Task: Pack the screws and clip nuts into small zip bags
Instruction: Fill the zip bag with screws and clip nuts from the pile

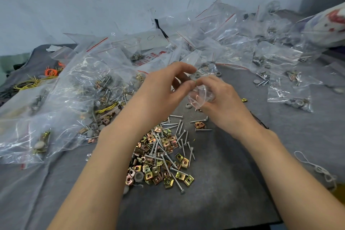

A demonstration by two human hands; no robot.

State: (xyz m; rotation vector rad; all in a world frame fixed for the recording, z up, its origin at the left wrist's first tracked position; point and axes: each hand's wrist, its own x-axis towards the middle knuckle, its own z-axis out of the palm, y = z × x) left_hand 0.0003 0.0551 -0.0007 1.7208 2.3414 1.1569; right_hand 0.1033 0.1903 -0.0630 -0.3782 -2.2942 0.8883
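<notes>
Both bare forearms reach in from the near edge of the desk (224,173), the left from towards its near left corner and the right from towards its near right corner, and converge above the middle, where the two hands meet with their fingertips close together. The left hand (164,87) is palm down with fingers curled, thumb and forefinger pinching the top of a small zip bag (200,97). The right hand (222,102), back turned up, curls its fingers round the same bag.
</notes>
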